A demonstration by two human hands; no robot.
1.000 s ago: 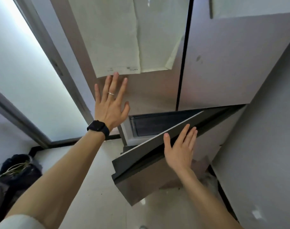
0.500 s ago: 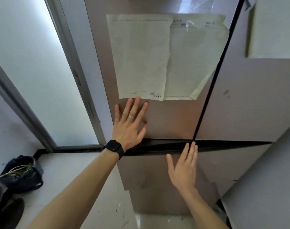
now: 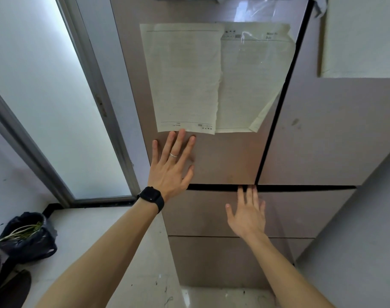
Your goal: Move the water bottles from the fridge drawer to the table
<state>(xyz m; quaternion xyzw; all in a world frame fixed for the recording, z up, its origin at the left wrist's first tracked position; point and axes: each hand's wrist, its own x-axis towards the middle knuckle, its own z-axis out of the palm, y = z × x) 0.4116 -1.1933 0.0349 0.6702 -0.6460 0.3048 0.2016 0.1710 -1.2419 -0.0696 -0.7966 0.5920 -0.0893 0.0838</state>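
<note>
- left hand point(image 3: 169, 172): five fingers point(image 3: 178, 141) spread flat on the fridge door point(image 3: 222, 161), just below two paper sheets point(image 3: 185, 81).
- right hand point(image 3: 247, 216): fingers straight, near together, on the upper fridge drawer point(image 3: 300, 212) of two, seemingly closed.

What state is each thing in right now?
Mauve metal fridge drawer, shut.
Mauve upper fridge door, shut.
Right-hand white paper sheet, lower corner folded up.
Black plastic bag, open, greens inside.
Left hand, flat on door.
Right hand, flat on drawer.
</note>
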